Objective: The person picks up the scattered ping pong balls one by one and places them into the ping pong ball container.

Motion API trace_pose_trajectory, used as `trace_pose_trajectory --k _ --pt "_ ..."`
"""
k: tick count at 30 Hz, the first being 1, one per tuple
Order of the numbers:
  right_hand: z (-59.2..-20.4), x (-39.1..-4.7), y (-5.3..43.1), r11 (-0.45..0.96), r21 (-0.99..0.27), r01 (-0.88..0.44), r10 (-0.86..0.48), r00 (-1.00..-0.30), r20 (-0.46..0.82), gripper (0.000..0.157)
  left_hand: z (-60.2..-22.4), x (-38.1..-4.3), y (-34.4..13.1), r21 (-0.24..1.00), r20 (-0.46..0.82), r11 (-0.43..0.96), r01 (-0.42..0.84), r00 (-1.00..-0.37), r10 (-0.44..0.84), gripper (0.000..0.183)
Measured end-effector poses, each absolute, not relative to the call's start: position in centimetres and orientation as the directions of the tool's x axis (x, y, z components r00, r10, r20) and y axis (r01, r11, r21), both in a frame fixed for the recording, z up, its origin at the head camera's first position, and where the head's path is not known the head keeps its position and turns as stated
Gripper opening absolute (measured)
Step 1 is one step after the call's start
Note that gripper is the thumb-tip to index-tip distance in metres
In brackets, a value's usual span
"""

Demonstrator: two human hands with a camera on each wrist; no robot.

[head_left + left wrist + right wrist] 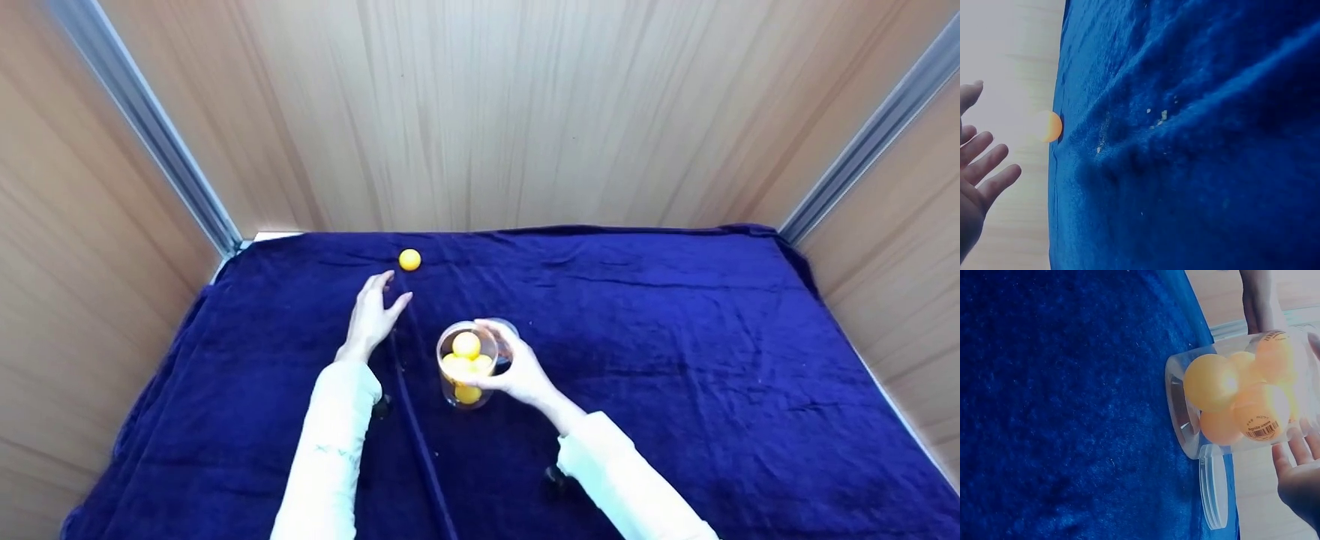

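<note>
My left hand (370, 319) reaches over the cloth with its fingers spread and nothing in them. Just beyond its fingertips a single orange table tennis ball (409, 259) lies near the back of the cloth; in the left wrist view the same ball (1051, 126) shows beside the hand's open fingers (999, 183). My right hand (525, 373) grips a clear plastic jar (1185, 365) from its right side, thumb and fingers around the wall near the top. Several orange balls (1261, 410) with printed marks fill much of the jar, which has no lid on.
A clear round lid (1213, 489) lies on the cloth close to the jar, partly behind my right hand in the head view. Dark blue velvet cloth (675, 337) covers the table, with a long fold left of the jar. Wooden panels (480, 112) enclose the back and sides.
</note>
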State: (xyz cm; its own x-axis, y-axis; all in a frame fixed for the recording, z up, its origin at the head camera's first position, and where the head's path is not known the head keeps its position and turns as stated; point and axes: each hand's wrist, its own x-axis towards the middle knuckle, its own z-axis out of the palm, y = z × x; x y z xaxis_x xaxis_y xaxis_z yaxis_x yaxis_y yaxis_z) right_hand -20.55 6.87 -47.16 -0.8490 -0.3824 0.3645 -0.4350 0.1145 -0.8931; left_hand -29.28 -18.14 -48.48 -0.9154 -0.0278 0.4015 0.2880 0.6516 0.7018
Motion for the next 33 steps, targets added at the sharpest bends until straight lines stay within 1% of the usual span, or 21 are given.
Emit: trace_pose_trajectory --k 4,9,21,30,33 --pt "-47.0 -19.7 7.3 0.112 -0.898 -0.427 -0.395 -0.848 0.354 0.073 -48.8 -29.6 -17.9 0.716 0.392 0.645 0.268 -0.919 -0.053 0.047" --pt "-46.4 -18.5 8.0 0.097 -0.9 -0.425 -0.395 -0.846 0.358 0.073 -49.1 -29.8 -17.4 0.732 0.4 0.624 0.273 -0.914 -0.069 0.046" --pt "-45.8 -16.4 9.2 0.068 -0.907 -0.415 -0.387 -0.849 0.359 0.074 -49.6 -31.1 -15.7 0.736 0.369 0.638 0.225 -0.924 -0.1 0.048" --pt "-45.7 -15.3 9.4 0.005 -0.912 -0.411 -0.41 -0.832 0.373 0.075 -50.9 -31.3 -15.1 0.74 0.293 0.658 0.141 -0.948 -0.126 0.051" --pt "-45.5 -15.0 9.4 0.014 -0.913 -0.407 -0.406 -0.837 0.367 0.074 -50.7 -31.7 -15.0 0.737 0.271 0.665 0.119 -0.954 -0.13 0.053"
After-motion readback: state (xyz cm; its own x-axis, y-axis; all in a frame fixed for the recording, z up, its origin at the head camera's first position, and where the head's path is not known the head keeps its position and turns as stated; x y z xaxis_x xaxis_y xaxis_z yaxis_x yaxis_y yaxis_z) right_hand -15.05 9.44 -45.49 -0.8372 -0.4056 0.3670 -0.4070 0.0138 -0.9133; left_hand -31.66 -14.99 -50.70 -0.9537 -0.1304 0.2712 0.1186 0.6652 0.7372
